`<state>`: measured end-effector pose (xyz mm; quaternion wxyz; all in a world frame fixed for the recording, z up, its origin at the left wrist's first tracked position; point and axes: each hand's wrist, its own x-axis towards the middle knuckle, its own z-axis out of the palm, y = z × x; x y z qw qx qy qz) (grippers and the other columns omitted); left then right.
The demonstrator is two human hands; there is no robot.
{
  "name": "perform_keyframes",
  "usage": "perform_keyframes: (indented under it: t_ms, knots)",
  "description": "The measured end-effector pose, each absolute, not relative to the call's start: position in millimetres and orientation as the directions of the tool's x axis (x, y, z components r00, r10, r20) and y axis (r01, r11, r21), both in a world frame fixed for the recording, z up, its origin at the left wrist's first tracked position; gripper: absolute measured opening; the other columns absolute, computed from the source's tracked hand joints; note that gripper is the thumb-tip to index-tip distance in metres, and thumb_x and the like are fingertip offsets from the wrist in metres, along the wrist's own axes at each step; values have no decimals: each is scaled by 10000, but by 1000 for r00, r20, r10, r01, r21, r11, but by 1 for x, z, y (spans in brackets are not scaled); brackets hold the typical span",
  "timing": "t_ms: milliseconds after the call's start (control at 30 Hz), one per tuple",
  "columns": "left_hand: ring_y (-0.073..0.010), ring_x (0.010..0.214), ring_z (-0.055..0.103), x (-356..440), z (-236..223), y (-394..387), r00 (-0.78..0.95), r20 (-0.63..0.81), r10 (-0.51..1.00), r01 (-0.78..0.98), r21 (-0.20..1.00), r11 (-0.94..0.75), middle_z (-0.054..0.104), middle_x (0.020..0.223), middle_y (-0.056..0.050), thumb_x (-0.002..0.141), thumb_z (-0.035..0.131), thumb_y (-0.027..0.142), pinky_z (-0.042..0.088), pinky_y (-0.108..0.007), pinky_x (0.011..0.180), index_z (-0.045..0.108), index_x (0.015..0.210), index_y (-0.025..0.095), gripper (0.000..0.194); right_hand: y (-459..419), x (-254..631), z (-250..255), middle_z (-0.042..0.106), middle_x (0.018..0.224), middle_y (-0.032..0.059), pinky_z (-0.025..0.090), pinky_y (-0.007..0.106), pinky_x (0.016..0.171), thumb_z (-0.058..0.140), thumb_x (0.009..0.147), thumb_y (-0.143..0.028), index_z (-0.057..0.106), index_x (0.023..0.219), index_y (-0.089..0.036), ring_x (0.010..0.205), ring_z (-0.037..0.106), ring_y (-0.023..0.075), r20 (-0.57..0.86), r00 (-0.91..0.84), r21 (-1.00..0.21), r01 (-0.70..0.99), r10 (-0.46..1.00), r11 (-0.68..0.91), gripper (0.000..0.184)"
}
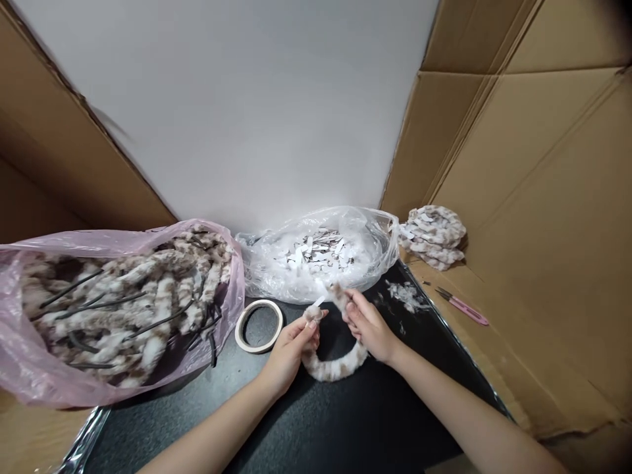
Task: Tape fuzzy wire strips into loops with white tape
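Observation:
A furry brown-and-white headband (332, 368) curves in a U shape over the dark table (345, 421), held between both hands. My left hand (291, 349) is closed round its left end, where a small white strip (318, 303) sticks out at the tip. My right hand (368, 326) is closed on the right end of the band. A roll of white tape (258, 325) lies flat just left of my left hand.
A pink plastic bag (29, 375) full of furry headbands sits at the left. A clear bag (316, 253) of small white pieces lies behind the hands. A pile of furry headbands (434, 236) and pink snips (464, 308) rest on cardboard (543, 263) at right.

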<state>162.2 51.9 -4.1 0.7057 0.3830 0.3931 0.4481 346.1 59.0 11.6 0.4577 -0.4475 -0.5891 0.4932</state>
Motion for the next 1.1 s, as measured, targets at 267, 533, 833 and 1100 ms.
perform_keyframes:
  t_ms: [267,533,833,1100]
  knots:
    - [-167,690,556,161,-1,50,313,-249,917,-488,786,380,651,749,-45,733,720,489,445,-273,678,678,849,144,367,54,343,-8,372,559,-47,299,199,440,417,941,-495,558,748,-178,484,366,92,59,-184,-975,201,981,97,397]
    - [-102,650,505,158,-6,55,276,-287,917,-470,792,389,598,730,-1,749,748,383,426,-210,645,690,877,132,288,51,343,1,559,661,-6,370,230,592,489,918,-372,625,780,-162,618,499,129,144,-198,-927,317,970,202,286]
    - [-112,664,523,159,0,53,289,-250,924,-474,801,365,654,752,-16,727,769,351,405,-204,659,729,869,140,257,51,343,-1,547,621,-16,370,223,577,515,895,-342,604,717,-165,593,491,124,149,-188,-922,329,971,205,266]
    - [-136,678,603,159,-5,52,329,-290,899,-466,777,422,692,743,-15,717,782,307,459,-244,720,700,930,162,270,49,339,-1,500,599,-21,350,228,547,501,896,-373,580,696,-164,567,441,115,109,-160,-947,282,981,151,300]
